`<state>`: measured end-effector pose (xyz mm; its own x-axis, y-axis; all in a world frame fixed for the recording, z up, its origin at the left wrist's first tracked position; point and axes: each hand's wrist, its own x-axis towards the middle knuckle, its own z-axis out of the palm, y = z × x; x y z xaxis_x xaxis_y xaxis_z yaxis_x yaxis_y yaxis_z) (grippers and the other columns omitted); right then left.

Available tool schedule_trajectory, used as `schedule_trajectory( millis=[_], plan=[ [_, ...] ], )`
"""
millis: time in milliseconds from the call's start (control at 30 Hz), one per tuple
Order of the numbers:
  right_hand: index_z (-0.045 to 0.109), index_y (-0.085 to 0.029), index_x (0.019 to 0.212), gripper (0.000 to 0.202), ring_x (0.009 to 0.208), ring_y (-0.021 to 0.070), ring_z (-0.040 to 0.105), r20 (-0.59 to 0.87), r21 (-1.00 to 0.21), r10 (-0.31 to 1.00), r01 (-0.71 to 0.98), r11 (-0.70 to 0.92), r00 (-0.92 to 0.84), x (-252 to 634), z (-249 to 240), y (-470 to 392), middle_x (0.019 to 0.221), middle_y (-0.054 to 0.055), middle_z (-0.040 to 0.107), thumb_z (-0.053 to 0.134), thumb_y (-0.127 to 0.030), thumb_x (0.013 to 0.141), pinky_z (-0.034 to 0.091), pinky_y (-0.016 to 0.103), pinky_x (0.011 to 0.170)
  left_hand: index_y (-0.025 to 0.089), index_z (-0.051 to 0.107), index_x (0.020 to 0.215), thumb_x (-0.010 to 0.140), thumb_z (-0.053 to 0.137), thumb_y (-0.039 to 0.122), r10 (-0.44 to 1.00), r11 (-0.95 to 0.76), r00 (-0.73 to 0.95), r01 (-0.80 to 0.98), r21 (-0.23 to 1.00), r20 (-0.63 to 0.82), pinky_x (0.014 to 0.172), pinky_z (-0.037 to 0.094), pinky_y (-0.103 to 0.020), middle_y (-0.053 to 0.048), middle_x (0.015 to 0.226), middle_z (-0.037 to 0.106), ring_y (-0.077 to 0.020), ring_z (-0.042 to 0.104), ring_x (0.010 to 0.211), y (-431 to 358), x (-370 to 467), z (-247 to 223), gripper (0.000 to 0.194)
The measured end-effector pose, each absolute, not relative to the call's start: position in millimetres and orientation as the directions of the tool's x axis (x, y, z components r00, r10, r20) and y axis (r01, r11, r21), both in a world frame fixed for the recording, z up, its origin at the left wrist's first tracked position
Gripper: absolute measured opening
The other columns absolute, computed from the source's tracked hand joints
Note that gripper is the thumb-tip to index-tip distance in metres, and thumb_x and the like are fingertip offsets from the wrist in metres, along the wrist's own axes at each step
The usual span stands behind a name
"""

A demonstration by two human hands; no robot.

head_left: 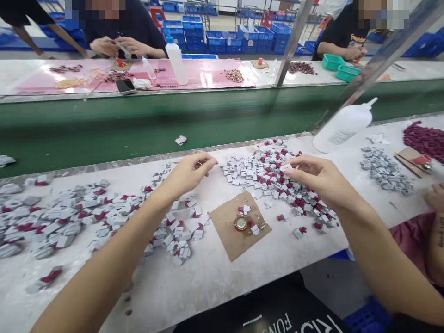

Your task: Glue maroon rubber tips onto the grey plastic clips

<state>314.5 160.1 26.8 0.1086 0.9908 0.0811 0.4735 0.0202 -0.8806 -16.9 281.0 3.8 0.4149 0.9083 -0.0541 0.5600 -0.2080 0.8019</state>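
Note:
My right hand (314,178) pinches a small pale grey plastic piece (286,168) between thumb and fingertips, over a pile of grey and dark red pieces (277,178). To its left, my left hand (189,175) hovers above the table with thumb and fingers drawn together; whatever they may hold is too small to make out. Below and between both hands lies a square of brown cardboard (229,231). A bottle cap (240,223) with shiny contents sits on it, beside two small grey and red pieces (254,228).
Many larger grey and red pieces (76,212) cover the left of the table. A white squeeze bottle (343,127) stands tilted-looking at the back right, near a metal post (381,60). Beyond runs a green conveyor belt (138,125). Other people work opposite and at the right.

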Motion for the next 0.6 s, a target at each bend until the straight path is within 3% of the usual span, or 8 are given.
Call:
schedule_trajectory(
  millis=[67,133,233,367,467,600],
  plan=[
    [0.086,-0.028,0.103,0.025,0.059,0.0154,0.061,0.017,-0.983,0.997,0.186,0.002,0.081,297,26,150,0.073,-0.001,0.071,0.09,-0.048,0.09,0.048,0.029,0.051,0.024,0.076,0.096,0.107,0.061,0.053,0.889,-0.166,0.455,0.414,0.895,-0.046,0.076,0.055,-0.035,-0.003,0.076,0.07,-0.0221,0.068,0.073,253,-8,11,0.034],
    [0.083,-0.028,0.105,0.022,0.059,0.0156,0.065,-0.029,-0.999,0.999,-0.044,-0.027,0.028,278,21,142,0.068,-0.004,0.069,0.089,-0.043,0.091,0.052,0.029,0.053,0.024,0.074,0.092,0.11,0.059,0.06,0.884,-0.113,0.466,0.277,0.954,-0.03,0.072,0.056,-0.034,-0.002,0.07,0.066,-0.0195,0.065,0.068,225,5,15,0.043],
    [0.078,-0.028,0.107,0.021,0.063,0.0171,0.072,-0.05,-0.973,0.998,-0.222,-0.057,-0.036,255,11,131,0.068,-0.005,0.07,0.087,-0.039,0.092,0.06,0.03,0.058,0.023,0.069,0.086,0.108,0.063,0.068,0.879,-0.008,0.476,0.092,0.996,-0.036,0.067,0.058,-0.033,-0.002,0.073,0.067,-0.0175,0.067,0.064,190,24,15,0.051],
    [0.075,-0.028,0.108,0.023,0.068,0.0177,0.076,-0.06,-0.945,0.995,-0.318,-0.082,-0.08,236,0,121,0.073,-0.005,0.072,0.086,-0.036,0.09,0.065,0.032,0.063,0.023,0.07,0.098,0.103,0.076,0.06,0.865,0.133,0.496,-0.073,0.988,-0.08,0.066,0.063,-0.032,-0.002,0.08,0.074,-0.018,0.074,0.068,167,38,10,0.038],
    [0.073,-0.027,0.108,0.023,0.071,0.0191,0.079,-0.071,-0.933,0.995,-0.347,-0.091,-0.072,230,-4,114,0.075,-0.004,0.075,0.086,-0.037,0.091,0.067,0.033,0.066,0.023,0.075,0.114,0.103,0.079,0.048,0.868,0.089,0.495,-0.087,0.992,-0.034,0.066,0.065,-0.031,0.0,0.08,0.076,-0.0166,0.074,0.066,160,39,8,0.028],
    [0.072,-0.027,0.106,0.025,0.07,0.0205,0.08,-0.06,-0.953,0.998,-0.296,-0.064,-0.022,227,-7,105,0.077,-0.002,0.078,0.086,-0.044,0.095,0.068,0.034,0.065,0.022,0.079,0.108,0.102,0.078,0.038,0.875,0.024,0.485,-0.058,0.998,0.007,0.067,0.065,-0.03,-0.001,0.083,0.078,-0.0158,0.075,0.068,155,37,6,0.017]
  ],
)
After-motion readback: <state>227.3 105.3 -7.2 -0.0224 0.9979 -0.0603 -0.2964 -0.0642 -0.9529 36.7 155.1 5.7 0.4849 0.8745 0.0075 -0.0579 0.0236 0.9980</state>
